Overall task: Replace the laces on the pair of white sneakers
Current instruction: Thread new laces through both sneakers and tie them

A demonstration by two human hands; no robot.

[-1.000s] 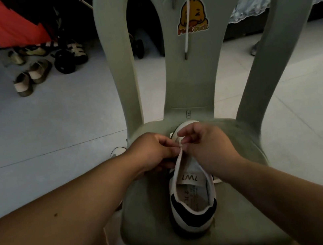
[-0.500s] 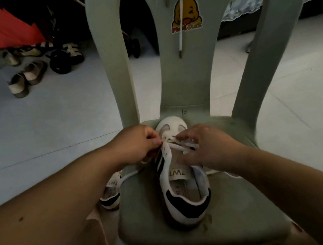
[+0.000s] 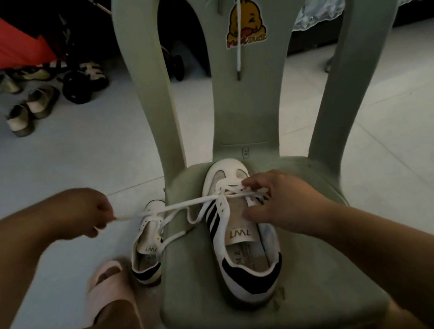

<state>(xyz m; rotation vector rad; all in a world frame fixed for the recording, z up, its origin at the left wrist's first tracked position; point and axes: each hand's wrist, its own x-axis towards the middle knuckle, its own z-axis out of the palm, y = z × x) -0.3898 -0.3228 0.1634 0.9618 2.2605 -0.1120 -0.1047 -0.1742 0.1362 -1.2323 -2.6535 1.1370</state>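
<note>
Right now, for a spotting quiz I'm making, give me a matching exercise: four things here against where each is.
1 white black-striped sneaker being laced
2 other white sneaker
3 spare white lace
4 pink rubber slipper

a hanging on the green plastic chair back
b on a foot
c on the chair seat
d on the floor

Pairs: 1-c, 2-d, 3-a, 4-b
</note>
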